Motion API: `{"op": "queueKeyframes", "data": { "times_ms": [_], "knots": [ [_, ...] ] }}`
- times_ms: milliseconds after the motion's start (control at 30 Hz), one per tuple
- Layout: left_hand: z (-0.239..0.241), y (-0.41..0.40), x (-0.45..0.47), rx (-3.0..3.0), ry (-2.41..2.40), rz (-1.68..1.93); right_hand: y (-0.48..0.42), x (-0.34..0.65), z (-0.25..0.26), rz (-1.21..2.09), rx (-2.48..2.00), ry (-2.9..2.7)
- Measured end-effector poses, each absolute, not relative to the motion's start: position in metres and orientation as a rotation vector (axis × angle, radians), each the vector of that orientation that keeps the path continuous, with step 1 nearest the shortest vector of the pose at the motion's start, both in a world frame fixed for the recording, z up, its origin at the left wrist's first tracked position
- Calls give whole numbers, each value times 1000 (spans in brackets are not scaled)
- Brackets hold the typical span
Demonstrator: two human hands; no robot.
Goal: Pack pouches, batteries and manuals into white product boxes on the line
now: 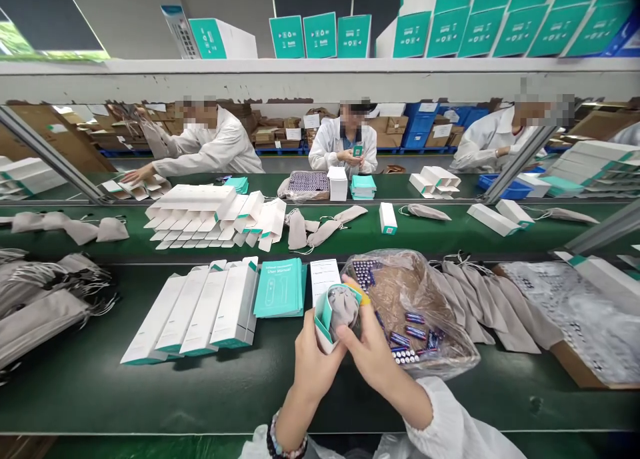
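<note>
My left hand (318, 359) is wrapped round a small white and teal carton (323, 322), held with its open end towards me. A grey drawstring pouch (344, 307) sits bunched in the carton's mouth. The thumb of my right hand (367, 335) presses on the pouch, while its other fingers close round the carton's far side. Just left of the hands lies a stack of teal user manuals (281, 287), with a white printed sheet (325, 275) beside it. To the right is a plastic-lined tray of batteries (415, 325).
Several white cartons (200, 312) lie at left, near a heap of grey pouches (45, 305). More pouches (480, 299) and an open cardboard box (580, 372) are at right. Stacked flat cartons (200, 212) lie on the belt (350, 245) ahead. Co-workers (345, 145) sit opposite, below a shelf (300, 82).
</note>
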State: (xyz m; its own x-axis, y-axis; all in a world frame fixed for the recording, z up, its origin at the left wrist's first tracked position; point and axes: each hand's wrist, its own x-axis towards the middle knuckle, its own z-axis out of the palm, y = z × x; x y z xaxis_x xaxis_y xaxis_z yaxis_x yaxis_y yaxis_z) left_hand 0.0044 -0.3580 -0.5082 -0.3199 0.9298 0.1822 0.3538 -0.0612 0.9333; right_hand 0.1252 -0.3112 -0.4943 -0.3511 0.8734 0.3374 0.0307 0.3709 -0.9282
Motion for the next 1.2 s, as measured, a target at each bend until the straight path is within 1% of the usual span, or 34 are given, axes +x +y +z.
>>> {"op": "queueKeyframes", "data": {
  "times_ms": [133,200,267,367,533,767,833,900,967,1033,1100,1200],
  "knots": [
    [-521,-358,2,1429,1625,1469,-310,142,-475,510,-720,-1967],
    [-527,-359,1,1445,1570,1487,-310,147,-471,266,-643,-2090],
    [-532,-360,1,1421,1523,1492,-311,150,-469,116,-634,-2171],
    [-533,-361,2,1374,1461,1486,-313,151,-463,9,-651,-2258],
    [-528,-361,5,1415,1364,1456,-321,147,-450,-16,-651,-2300],
    [-536,-360,2,1381,1417,1433,-337,140,-476,59,-755,-2394],
    [-538,-360,2,1370,1424,1450,-339,141,-477,106,-785,-2434],
    [-540,-359,2,1369,1413,1477,-335,148,-472,233,-775,-2455],
    [-540,-359,2,1379,1409,1466,-319,160,-467,419,-828,-2360],
    [-540,-358,3,1371,1423,1445,-290,175,-470,568,-1016,-2192],
    [-540,-357,3,1314,1447,1454,-252,188,-482,631,-1241,-2089],
    [-538,-355,2,1237,1455,1485,-200,197,-512,633,-1422,-2140]
  ]
}}
